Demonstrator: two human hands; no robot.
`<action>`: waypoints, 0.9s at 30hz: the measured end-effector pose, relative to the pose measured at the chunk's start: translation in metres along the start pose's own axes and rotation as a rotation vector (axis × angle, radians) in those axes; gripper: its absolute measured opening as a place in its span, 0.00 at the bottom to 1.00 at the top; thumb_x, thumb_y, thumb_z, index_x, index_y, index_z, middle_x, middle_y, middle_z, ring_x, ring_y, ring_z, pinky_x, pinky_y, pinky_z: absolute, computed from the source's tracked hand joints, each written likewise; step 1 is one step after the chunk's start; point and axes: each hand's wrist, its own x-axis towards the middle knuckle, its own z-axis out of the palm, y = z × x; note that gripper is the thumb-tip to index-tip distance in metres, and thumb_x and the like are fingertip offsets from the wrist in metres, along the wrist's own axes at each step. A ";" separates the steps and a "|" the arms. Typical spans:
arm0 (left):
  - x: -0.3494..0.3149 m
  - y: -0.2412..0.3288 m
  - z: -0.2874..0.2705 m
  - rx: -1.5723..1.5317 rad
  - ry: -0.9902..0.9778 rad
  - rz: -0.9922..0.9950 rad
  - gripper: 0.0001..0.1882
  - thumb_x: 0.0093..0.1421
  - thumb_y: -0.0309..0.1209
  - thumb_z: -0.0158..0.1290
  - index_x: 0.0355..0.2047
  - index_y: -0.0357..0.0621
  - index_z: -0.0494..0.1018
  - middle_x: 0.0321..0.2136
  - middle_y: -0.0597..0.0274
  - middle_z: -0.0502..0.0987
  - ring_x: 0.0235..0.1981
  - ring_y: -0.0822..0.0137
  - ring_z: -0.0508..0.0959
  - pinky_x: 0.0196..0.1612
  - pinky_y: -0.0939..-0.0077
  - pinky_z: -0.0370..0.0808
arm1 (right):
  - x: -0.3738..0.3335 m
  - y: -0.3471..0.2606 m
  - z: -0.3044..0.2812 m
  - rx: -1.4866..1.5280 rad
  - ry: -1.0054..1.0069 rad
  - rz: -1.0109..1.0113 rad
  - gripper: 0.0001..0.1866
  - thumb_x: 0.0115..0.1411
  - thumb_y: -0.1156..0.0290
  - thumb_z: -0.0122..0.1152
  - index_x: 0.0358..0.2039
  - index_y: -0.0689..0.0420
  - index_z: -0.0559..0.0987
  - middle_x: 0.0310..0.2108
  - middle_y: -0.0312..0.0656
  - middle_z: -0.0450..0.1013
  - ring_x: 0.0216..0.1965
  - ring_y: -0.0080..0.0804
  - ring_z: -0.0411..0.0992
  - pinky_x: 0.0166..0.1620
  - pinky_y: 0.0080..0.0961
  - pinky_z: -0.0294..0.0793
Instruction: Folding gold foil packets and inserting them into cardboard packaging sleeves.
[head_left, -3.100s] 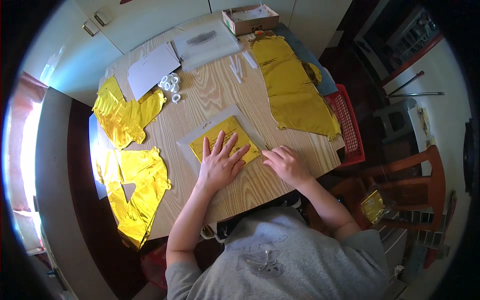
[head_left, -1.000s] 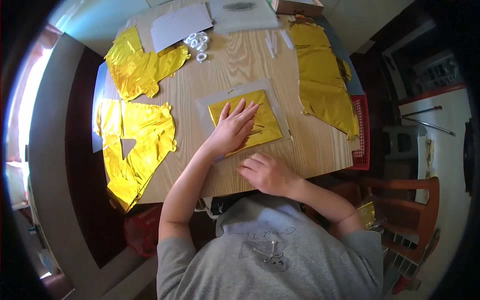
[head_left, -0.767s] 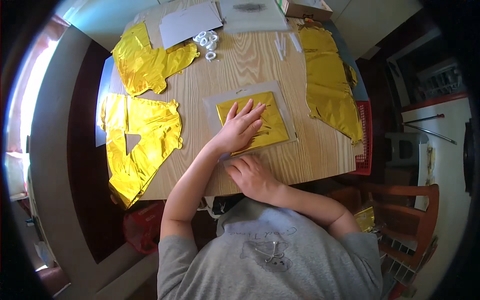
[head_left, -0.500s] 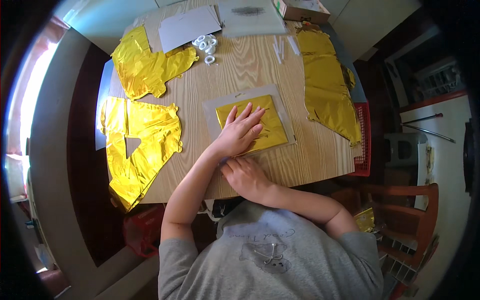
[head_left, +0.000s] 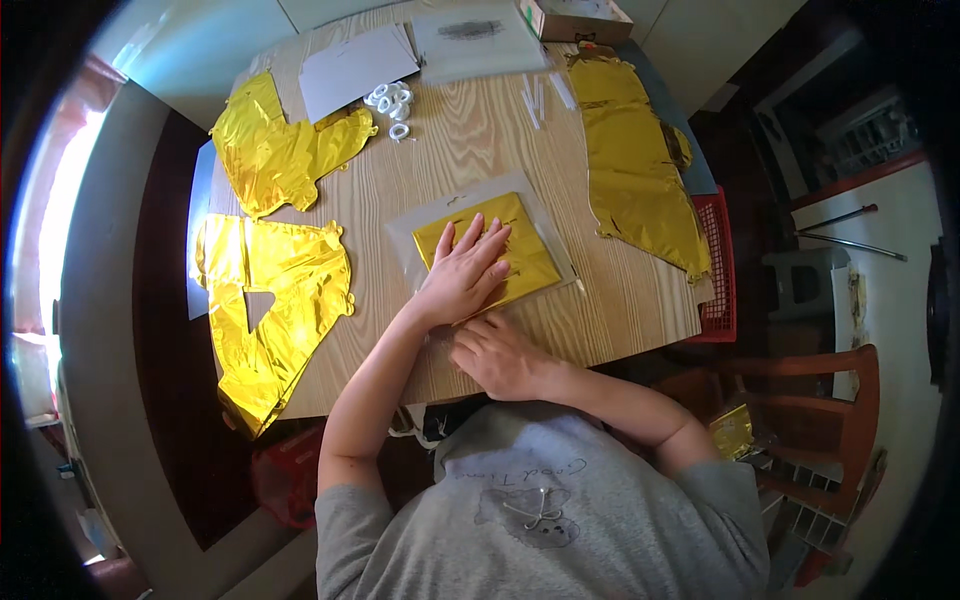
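Observation:
A folded sheet of gold foil (head_left: 530, 250) lies inside a clear plastic bag (head_left: 405, 222) with a hang hole, in the middle of the table. My left hand (head_left: 462, 275) rests flat on the bag, fingers stretched out over the foil. Just below it, at the bag's near edge, is my right hand (head_left: 500, 358) with its fingers curled in. What those fingers pinch, if anything, is hidden. To the left lie two flat gold foil balloons, one at the far side (head_left: 280, 150) and one nearer (head_left: 290, 300). Another foil balloon (head_left: 635, 150) is spread along the right side.
Several small white ribbon rolls (head_left: 392, 102) sit beside white cards (head_left: 355, 70). Clear straws (head_left: 533, 102), a clear plastic sheet (head_left: 480, 55) and an open box (head_left: 575, 20) are at the far side. A red basket (head_left: 718, 270) and a wooden chair (head_left: 800, 390) stand at the right.
My right hand has shifted slightly right along the bag's near edge. The left hand still presses on the bag, which is turned a little. The whole view has moved slightly.

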 end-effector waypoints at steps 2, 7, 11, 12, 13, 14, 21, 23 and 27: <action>0.000 0.002 0.000 0.032 -0.009 -0.001 0.29 0.69 0.44 0.38 0.66 0.43 0.55 0.66 0.50 0.56 0.70 0.52 0.47 0.69 0.51 0.34 | -0.015 0.004 -0.009 0.194 -0.001 -0.016 0.04 0.55 0.71 0.53 0.31 0.54 0.72 0.35 0.42 0.69 0.43 0.39 0.67 0.48 0.36 0.64; -0.012 0.007 0.010 0.201 0.025 0.059 0.28 0.65 0.38 0.43 0.64 0.44 0.58 0.66 0.52 0.58 0.70 0.51 0.50 0.69 0.47 0.38 | -0.062 0.029 -0.062 0.951 0.345 0.292 0.04 0.65 0.72 0.49 0.32 0.53 0.67 0.34 0.40 0.66 0.44 0.36 0.65 0.54 0.35 0.62; -0.021 0.025 0.010 0.350 0.002 0.061 0.26 0.65 0.36 0.45 0.63 0.46 0.60 0.66 0.54 0.58 0.69 0.51 0.51 0.68 0.46 0.41 | -0.122 0.063 -0.103 1.660 0.838 0.396 0.07 0.68 0.66 0.48 0.32 0.50 0.67 0.29 0.32 0.63 0.28 0.24 0.63 0.59 0.47 0.68; -0.024 0.027 0.012 0.370 0.012 0.059 0.26 0.64 0.35 0.45 0.63 0.46 0.60 0.65 0.54 0.59 0.69 0.51 0.52 0.68 0.45 0.42 | -0.132 0.064 -0.119 1.521 0.931 0.538 0.07 0.68 0.64 0.49 0.32 0.47 0.66 0.27 0.30 0.60 0.24 0.19 0.59 0.46 0.36 0.75; -0.027 0.029 0.014 0.389 0.020 0.061 0.26 0.64 0.35 0.45 0.62 0.46 0.61 0.65 0.55 0.59 0.68 0.51 0.53 0.68 0.45 0.43 | -0.144 0.069 -0.135 1.456 0.950 0.492 0.07 0.68 0.62 0.50 0.33 0.48 0.66 0.27 0.29 0.60 0.23 0.19 0.58 0.32 0.22 0.68; -0.029 0.031 0.015 0.395 0.022 0.068 0.26 0.64 0.36 0.46 0.62 0.46 0.61 0.65 0.55 0.59 0.68 0.50 0.53 0.68 0.44 0.44 | -0.151 0.072 -0.147 1.336 1.020 0.501 0.07 0.68 0.62 0.50 0.35 0.49 0.67 0.26 0.29 0.59 0.23 0.18 0.57 0.27 0.18 0.57; -0.044 0.050 0.018 0.433 0.041 0.124 0.31 0.59 0.42 0.51 0.62 0.48 0.63 0.64 0.54 0.60 0.67 0.45 0.54 0.66 0.40 0.46 | -0.141 0.041 -0.145 0.207 0.413 0.525 0.06 0.59 0.70 0.60 0.35 0.56 0.75 0.30 0.39 0.70 0.29 0.28 0.69 0.31 0.22 0.67; -0.047 0.052 0.017 0.437 0.042 0.123 0.32 0.58 0.45 0.53 0.61 0.48 0.63 0.64 0.53 0.60 0.67 0.44 0.54 0.66 0.39 0.46 | -0.116 0.032 -0.126 0.002 0.220 0.367 0.06 0.53 0.67 0.66 0.30 0.51 0.79 0.34 0.33 0.74 0.35 0.32 0.73 0.37 0.30 0.72; -0.046 0.051 0.019 0.404 0.046 0.135 0.33 0.57 0.46 0.54 0.61 0.49 0.64 0.64 0.53 0.60 0.67 0.44 0.54 0.66 0.38 0.46 | -0.098 0.038 -0.087 -0.167 0.144 0.263 0.10 0.49 0.70 0.66 0.34 0.51 0.78 0.35 0.30 0.74 0.35 0.28 0.74 0.35 0.25 0.76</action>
